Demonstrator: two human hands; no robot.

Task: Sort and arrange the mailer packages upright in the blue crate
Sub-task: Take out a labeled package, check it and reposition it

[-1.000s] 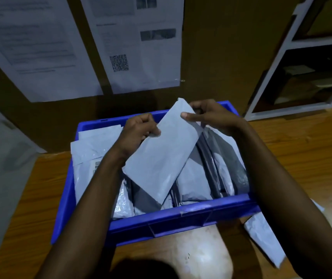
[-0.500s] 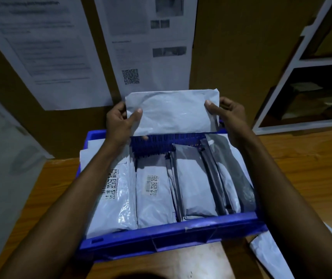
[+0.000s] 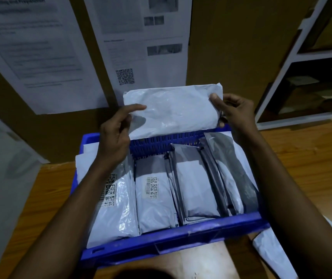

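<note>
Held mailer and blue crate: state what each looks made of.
The held mailer: thin plastic film, probably polyethylene, pale grey and slightly glossy; it shows creases and a soft sheen. The blue crate: rigid moulded plastic, fairly matte and scuffed, with a ribbed back wall.

Blurred wall sheets (image 3: 40, 57) are unreadable; loose mailer (image 3: 270, 251) runs off-frame

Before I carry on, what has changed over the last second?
The pale grey plastic mailer package swung from a slant over the middle of the blue plastic crate to level along its far wall. The left hand and right hand shifted to its two ends, still holding it. The packed mailers in the crate kept their places.
</note>
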